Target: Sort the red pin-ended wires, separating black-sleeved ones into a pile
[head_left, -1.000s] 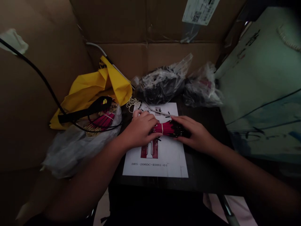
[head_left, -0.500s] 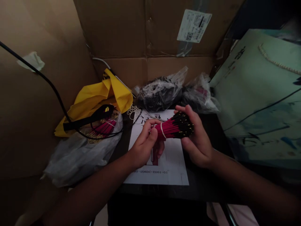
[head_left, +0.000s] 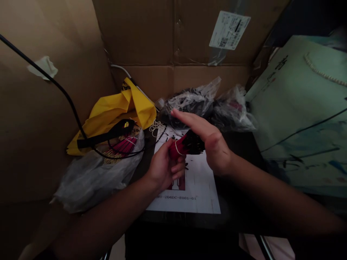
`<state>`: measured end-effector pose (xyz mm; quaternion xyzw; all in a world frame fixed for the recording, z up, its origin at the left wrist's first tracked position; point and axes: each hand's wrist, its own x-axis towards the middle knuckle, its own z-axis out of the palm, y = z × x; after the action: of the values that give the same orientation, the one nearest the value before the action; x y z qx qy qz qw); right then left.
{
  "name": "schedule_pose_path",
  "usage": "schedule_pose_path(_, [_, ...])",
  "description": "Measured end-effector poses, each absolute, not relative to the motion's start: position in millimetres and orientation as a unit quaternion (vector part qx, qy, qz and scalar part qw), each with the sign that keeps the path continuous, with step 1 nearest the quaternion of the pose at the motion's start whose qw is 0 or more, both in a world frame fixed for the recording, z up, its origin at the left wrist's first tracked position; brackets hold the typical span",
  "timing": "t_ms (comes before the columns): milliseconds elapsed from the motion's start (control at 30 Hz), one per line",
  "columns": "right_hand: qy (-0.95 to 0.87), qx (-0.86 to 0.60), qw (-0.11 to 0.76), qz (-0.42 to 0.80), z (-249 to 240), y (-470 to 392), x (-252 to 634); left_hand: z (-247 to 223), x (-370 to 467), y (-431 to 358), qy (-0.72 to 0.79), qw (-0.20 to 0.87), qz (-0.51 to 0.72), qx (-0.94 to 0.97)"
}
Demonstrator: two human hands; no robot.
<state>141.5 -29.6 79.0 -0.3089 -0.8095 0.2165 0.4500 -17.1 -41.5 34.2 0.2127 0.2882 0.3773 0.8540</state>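
A bundle of red wires (head_left: 178, 147) with black ends, a pale band around it, is held in my left hand (head_left: 162, 167) above a printed sheet (head_left: 202, 202). The black ends point right. Close beside those ends is my right hand (head_left: 210, 141), its fingers stretched out toward the upper left and its palm facing the bundle. Whether the palm touches the wire tips cannot be made out.
On the left, another banded red bundle (head_left: 123, 145) lies on a clear plastic bag (head_left: 89, 180) near a yellow bag (head_left: 108, 108). Black cable (head_left: 62, 93) hangs across. Behind are dark-filled plastic bags (head_left: 189, 104) and cardboard (head_left: 141, 36); a pale green bag (head_left: 298, 108) stands right.
My right hand has straightened its fingers and swung up and left, no longer cupped around the black ends. In my left hand the bundle has shifted slightly left, with my fingers wrapped under it.
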Motion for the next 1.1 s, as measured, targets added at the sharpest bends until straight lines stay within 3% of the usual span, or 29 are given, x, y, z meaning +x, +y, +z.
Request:
schedule_pose_path(200, [-0.833, -0.343, 0.405, 0.153, 84, -31, 122, 24, -18, -39, 0.254, 0.867, 0.383, 0.193])
schedule_pose_path(333, [-0.852, -0.312, 0.375, 0.190, 101, -23, 128, 28, -25, -32, 0.197, 0.908, 0.318, 0.188])
schedule_pose_path(533, [-0.855, -0.243, 0.393, 0.237, 110, -10, 151, 41, -33, -30, 0.133, 0.938, 0.269, 0.175])
schedule_pose_path(667, [-0.789, -0.274, 0.489, 0.252, 91, -6, 147, 31, -24, -39, 0.131, 0.948, 0.213, 0.198])
schedule_pose_path(767, [-0.722, -0.325, 0.526, 0.312, 82, -8, 144, 24, -17, -45, 0.122, 0.941, 0.194, 0.247])
schedule_pose_path(933, [-0.636, -0.390, 0.490, 0.451, 81, -20, 149, 24, -20, -48, 0.117, 0.901, 0.220, 0.354])
schedule_pose_path(1100, [-0.661, -0.407, 0.443, 0.448, 80, -29, 150, 22, -24, -53, 0.157, 0.822, 0.223, 0.500])
